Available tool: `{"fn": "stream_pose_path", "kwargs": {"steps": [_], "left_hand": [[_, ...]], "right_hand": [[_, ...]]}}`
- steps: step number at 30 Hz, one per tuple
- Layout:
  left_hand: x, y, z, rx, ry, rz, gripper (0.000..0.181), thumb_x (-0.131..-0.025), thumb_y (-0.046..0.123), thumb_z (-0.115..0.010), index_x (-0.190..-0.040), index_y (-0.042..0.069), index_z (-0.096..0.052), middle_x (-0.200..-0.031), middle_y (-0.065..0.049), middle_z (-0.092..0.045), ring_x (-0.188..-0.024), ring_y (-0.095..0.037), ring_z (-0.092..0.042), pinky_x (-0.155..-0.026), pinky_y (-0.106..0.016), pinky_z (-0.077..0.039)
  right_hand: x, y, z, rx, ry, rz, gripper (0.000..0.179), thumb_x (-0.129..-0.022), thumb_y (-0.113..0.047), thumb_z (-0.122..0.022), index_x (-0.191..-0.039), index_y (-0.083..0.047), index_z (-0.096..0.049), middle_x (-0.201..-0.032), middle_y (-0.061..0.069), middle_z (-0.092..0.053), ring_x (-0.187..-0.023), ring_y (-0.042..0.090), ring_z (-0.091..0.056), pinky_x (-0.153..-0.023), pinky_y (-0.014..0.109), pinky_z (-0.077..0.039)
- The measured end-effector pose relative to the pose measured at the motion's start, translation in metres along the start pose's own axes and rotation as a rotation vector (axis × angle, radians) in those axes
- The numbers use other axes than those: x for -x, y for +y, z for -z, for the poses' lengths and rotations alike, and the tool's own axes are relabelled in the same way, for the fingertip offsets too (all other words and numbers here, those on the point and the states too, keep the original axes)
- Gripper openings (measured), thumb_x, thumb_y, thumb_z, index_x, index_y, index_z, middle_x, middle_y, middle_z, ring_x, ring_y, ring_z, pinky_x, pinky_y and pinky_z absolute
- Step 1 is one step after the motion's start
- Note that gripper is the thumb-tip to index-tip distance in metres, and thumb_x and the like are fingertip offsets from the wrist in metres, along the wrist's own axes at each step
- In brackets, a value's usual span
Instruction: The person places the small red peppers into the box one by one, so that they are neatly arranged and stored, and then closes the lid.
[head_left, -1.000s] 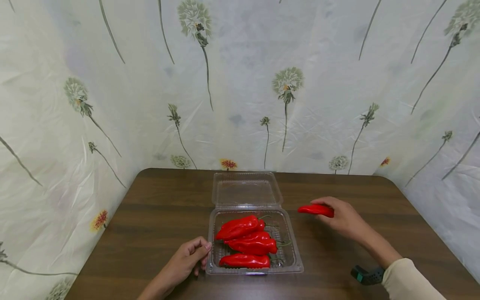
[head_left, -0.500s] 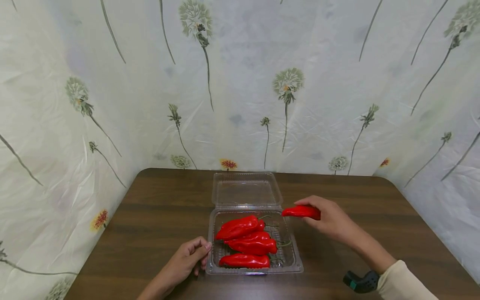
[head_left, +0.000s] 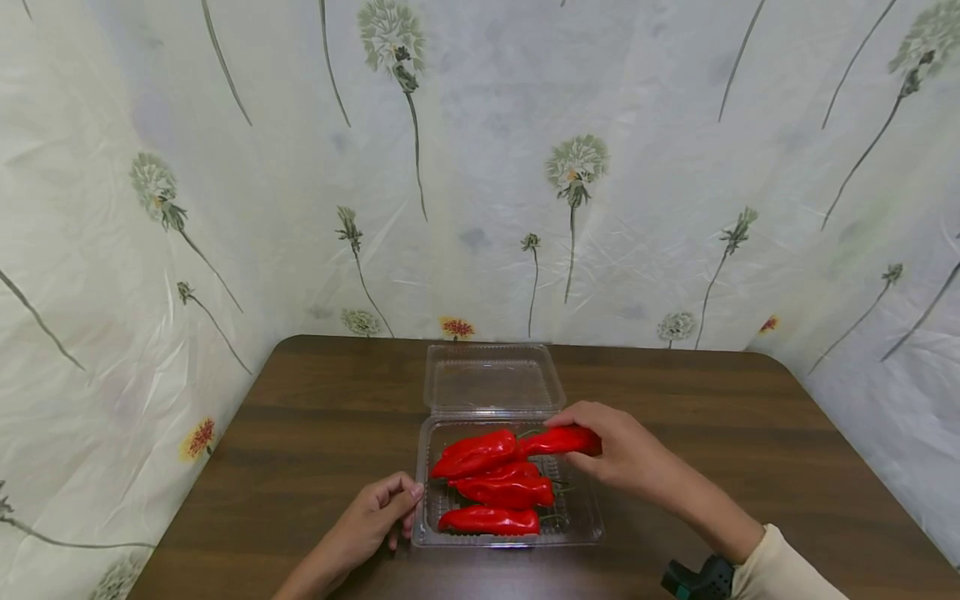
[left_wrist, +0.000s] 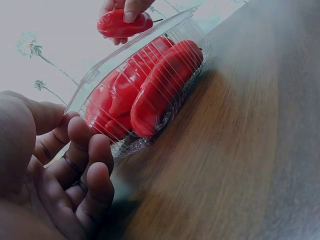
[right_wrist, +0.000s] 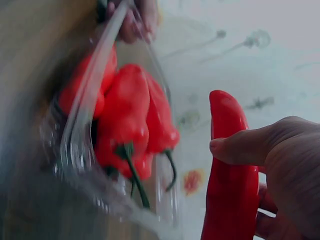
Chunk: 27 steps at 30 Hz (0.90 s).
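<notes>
A clear plastic clamshell container [head_left: 581, 518] stands with its lid [head_left: 491, 379] folded back, and several glossy red peppers [head_left: 489, 522] lie inside with green stems pointing right. At its left rim my left hand [head_left: 367, 515] pinches the edge between thumb and fingertips, as the left wrist view also shows. My right hand [head_left: 630, 450] grips another red pepper [head_left: 562, 440] between thumb and fingers. This pepper is over the container's back right part, its tip overlapping the back pepper in the head view. In the left wrist view the held pepper [left_wrist: 112, 24] appears above the rim.
The container rests on a dark brown wooden table [head_left: 337, 400]. A pale sheet [head_left: 480, 167] with a dandelion print rises behind the table and along its sides. A black wrist device [head_left: 697, 577] is on the right forearm near the sleeve.
My right hand has moved left with the red pepper, from beside the container on the right to over its back right part. My left hand stays at the left rim.
</notes>
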<state>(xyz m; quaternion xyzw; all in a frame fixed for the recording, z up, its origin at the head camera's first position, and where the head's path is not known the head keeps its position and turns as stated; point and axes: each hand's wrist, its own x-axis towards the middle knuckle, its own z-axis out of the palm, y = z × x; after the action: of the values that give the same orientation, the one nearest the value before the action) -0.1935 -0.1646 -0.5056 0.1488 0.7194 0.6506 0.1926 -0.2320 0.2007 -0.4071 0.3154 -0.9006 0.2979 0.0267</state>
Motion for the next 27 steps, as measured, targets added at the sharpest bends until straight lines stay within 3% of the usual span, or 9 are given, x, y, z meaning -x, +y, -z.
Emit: {"fn": "stream_pose_path", "kwargs": {"steps": [11,27], "left_hand": [[-0.001,-0.001,0.000,0.004,-0.002,-0.003,0.035,-0.106,0.032,-0.053,-0.100,-0.002,-0.055,-0.080,-0.004,-0.054,-0.071,-0.014,-0.056,-0.053,-0.023,-0.048],[-0.001,-0.002,0.001,0.005,-0.005,-0.009,0.035,-0.106,0.032,-0.053,-0.100,-0.002,-0.055,-0.079,-0.005,-0.054,-0.070,-0.014,-0.056,-0.052,-0.023,-0.047]], "right_hand": [[-0.007,-0.033,-0.023,-0.025,-0.080,0.006,0.037,-0.084,-0.007,-0.081,-0.117,-0.020,-0.069,-0.108,-0.012,-0.066,-0.091,0.008,-0.060,-0.075,0.024,-0.055],[-0.008,-0.058,-0.051,0.143,-0.161,0.042,0.032,-0.085,-0.021,-0.081,-0.115,-0.021,-0.070,-0.111,-0.013,-0.067,-0.102,0.009,-0.061,-0.089,0.034,-0.054]]}}
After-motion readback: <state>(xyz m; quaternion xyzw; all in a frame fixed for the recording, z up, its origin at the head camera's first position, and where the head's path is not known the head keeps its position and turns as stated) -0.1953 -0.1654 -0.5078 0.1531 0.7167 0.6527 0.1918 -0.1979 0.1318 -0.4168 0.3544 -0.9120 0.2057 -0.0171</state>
